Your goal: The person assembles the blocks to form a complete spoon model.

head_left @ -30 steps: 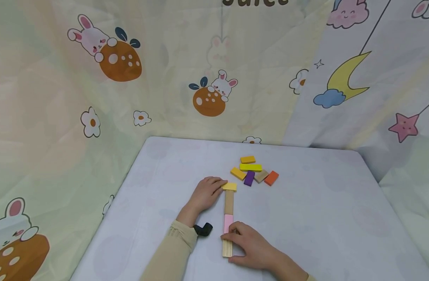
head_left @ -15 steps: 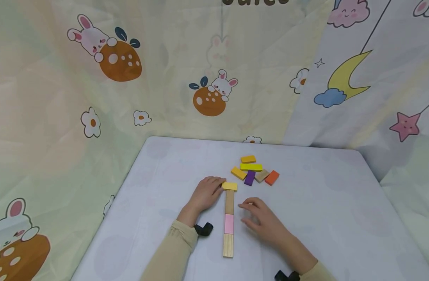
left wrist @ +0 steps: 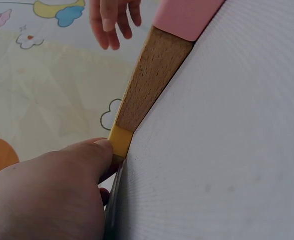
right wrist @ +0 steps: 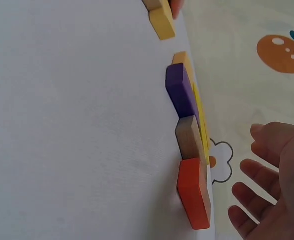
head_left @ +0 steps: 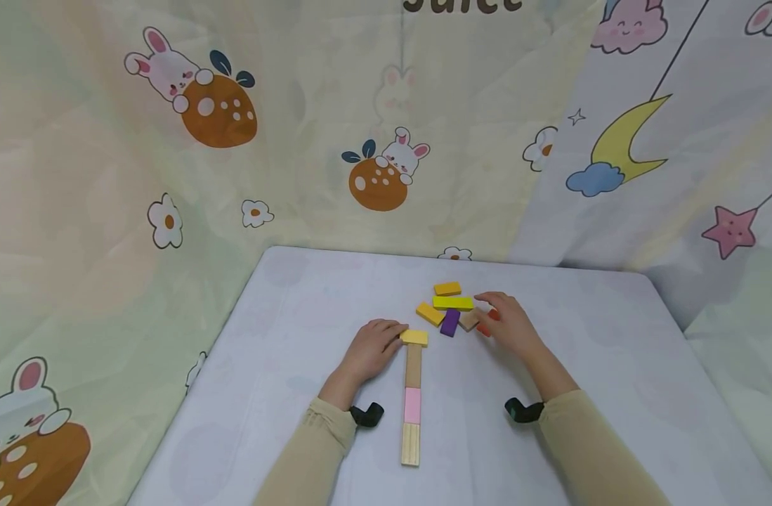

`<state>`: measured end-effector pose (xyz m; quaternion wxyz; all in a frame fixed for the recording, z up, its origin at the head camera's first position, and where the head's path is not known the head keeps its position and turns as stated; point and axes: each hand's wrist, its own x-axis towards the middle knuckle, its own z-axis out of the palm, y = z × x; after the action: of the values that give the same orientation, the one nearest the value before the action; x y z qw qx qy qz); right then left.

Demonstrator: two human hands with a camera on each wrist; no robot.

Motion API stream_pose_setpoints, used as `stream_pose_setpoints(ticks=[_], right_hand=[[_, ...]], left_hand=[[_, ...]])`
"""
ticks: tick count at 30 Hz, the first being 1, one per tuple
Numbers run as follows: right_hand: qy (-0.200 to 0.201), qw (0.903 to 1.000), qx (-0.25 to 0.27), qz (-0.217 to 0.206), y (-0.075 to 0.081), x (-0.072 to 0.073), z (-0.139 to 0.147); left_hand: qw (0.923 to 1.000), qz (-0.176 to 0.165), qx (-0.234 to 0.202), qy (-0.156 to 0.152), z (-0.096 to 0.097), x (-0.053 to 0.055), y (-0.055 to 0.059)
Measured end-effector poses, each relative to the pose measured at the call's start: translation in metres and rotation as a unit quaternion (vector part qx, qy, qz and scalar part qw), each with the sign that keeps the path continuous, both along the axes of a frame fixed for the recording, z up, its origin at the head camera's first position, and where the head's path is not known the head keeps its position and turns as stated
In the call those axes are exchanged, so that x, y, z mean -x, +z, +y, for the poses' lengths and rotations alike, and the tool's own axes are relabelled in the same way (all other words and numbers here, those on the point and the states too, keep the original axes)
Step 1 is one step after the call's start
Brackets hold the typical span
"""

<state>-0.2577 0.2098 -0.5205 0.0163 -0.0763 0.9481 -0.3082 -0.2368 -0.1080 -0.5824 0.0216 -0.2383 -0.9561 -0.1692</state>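
Observation:
A row of wooden blocks lies on the table: a pale grooved block (head_left: 410,445) nearest, then a pink block (head_left: 412,405), a brown block (head_left: 414,365) and a yellow block (head_left: 414,338) set crosswise at the far end. My left hand (head_left: 371,349) holds the yellow block's left end, its thumb (left wrist: 102,150) against the side. Above the loose blocks hovers my right hand (head_left: 508,325), fingers spread and loosely bent, holding nothing. In the right wrist view the red-orange block (right wrist: 193,194) stays on the table, apart from that hand. In the head view the hand partly covers it.
Beside the red-orange block are a tan block (head_left: 468,321), a purple block (head_left: 450,322), a bright yellow block (head_left: 452,303) and two orange-yellow blocks, one nearer (head_left: 430,314) and one farther (head_left: 447,288). A printed cloth (head_left: 297,140) hangs behind the white table (head_left: 284,295).
My right hand has left the near end of the row and moved forward and right, over the loose blocks. My left hand stays at the yellow block.

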Motion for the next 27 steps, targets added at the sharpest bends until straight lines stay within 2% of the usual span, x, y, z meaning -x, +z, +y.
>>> stream_pose_setpoints(ticks=[5,11,17,27], right_hand=[[0.002,0.9978,-0.008,-0.066,-0.002,0.029,0.000],[-0.002,0.9901,0.013,-0.140,-0.004,0.049,-0.005],[0.020,0.9877,-0.006,-0.155,-0.008,0.059,-0.007],[0.028,0.9875,-0.017,-0.154,-0.014,0.070,-0.006]], left_hand=[[1.0000,0.003,0.005,0.001,0.000,0.000,0.000],[1.0000,0.006,-0.002,0.002,-0.001,-0.001,0.000],[1.0000,0.009,-0.003,-0.001,-0.002,-0.001,0.000],[0.9999,0.012,0.000,-0.008,-0.002,-0.001,0.003]])
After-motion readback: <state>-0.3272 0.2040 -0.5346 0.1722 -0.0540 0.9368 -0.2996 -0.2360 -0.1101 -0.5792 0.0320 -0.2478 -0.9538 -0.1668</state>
